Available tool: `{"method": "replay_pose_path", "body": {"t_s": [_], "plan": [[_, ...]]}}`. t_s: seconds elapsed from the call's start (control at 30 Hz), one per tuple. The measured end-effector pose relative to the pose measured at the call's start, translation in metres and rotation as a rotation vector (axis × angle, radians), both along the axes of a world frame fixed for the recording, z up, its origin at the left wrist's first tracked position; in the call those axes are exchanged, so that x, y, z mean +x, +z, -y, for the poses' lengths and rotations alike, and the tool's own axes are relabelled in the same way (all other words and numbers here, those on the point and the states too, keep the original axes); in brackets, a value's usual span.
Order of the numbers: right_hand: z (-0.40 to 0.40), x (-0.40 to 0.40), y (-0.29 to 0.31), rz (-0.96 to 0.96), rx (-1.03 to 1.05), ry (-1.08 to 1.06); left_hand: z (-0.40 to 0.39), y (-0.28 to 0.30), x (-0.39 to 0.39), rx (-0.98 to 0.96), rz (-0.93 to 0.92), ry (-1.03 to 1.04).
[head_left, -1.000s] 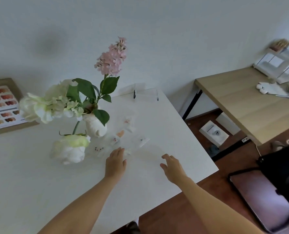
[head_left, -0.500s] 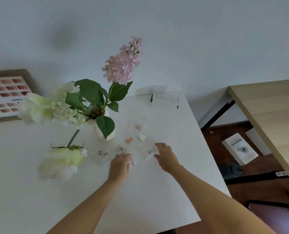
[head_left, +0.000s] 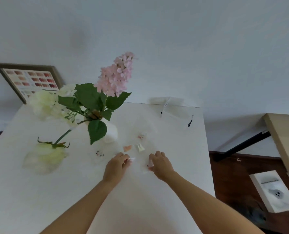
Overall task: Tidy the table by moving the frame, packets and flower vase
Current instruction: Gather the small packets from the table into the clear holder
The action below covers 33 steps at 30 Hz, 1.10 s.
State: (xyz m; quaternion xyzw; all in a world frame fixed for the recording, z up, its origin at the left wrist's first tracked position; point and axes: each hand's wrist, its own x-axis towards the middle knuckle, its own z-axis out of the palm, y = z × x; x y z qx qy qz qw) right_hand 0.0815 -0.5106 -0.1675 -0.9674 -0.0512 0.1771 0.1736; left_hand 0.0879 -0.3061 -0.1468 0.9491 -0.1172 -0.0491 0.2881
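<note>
Packets (head_left: 135, 149) of clear plastic, each holding a few small coloured pieces, lie scattered on the white table (head_left: 157, 200) just right of the white ceramic flower vase (head_left: 110, 134), and they look to be the step in hand. Judging by how things lie, the tidying is barely begun: the vase with its pink and cream artificial blooms stands toward the table's left middle. The brown wooden frame (head_left: 27, 78) holding a chart of reddish swatches leans against the wall at the far left corner. Most packets are spread loosely over the tabletop.

Both forearms reach forward from the near edge, converging on the nearest packets. The left hand (head_left: 115, 166) is palm down with its fingers curled together, the tips pinching the edge of a small clear packet (head_left: 131, 159) that shows as a pale sliver just beyond them. The right hand (head_left: 160, 164) is also palm down, fingers bent and drawn close, closing on another clear packet (head_left: 148, 166) at its inner side; a dark red speck shows through the plastic there. Whether either packet is off the surface I cannot tell, as the plastic is nearly invisible against the white top.

Left to do, by my reading: gather the remaining packets beyond the hands, then shift the vase and the frame.
</note>
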Motion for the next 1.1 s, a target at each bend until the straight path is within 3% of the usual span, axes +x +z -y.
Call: {"method": "replay_pose_path", "body": {"t_s": [0.23, 0.4, 0.57, 0.83, 1.1], "plan": [[0.061, 0.023, 0.009, 0.013, 0.185, -0.109, 0.067, 0.024, 0.060, -0.085, 0.047, -0.023], [0.119, 0.057, 0.046, 0.235, 0.431, -0.458, 0.125, 0.045, 0.114, -0.158, 0.088, -0.001], [0.163, 0.098, 0.072, 0.354, 0.485, -0.672, 0.182, 0.062, 0.162, -0.177, 0.108, 0.010], [0.170, 0.145, 0.075, 0.318, 0.410, -0.665, 0.217, 0.057, 0.187, -0.149, 0.038, 0.027], [0.131, 0.128, 0.069, 0.433, 0.399, -0.558, 0.164, 0.044, 0.156, -0.219, 0.032, 0.082]]}}
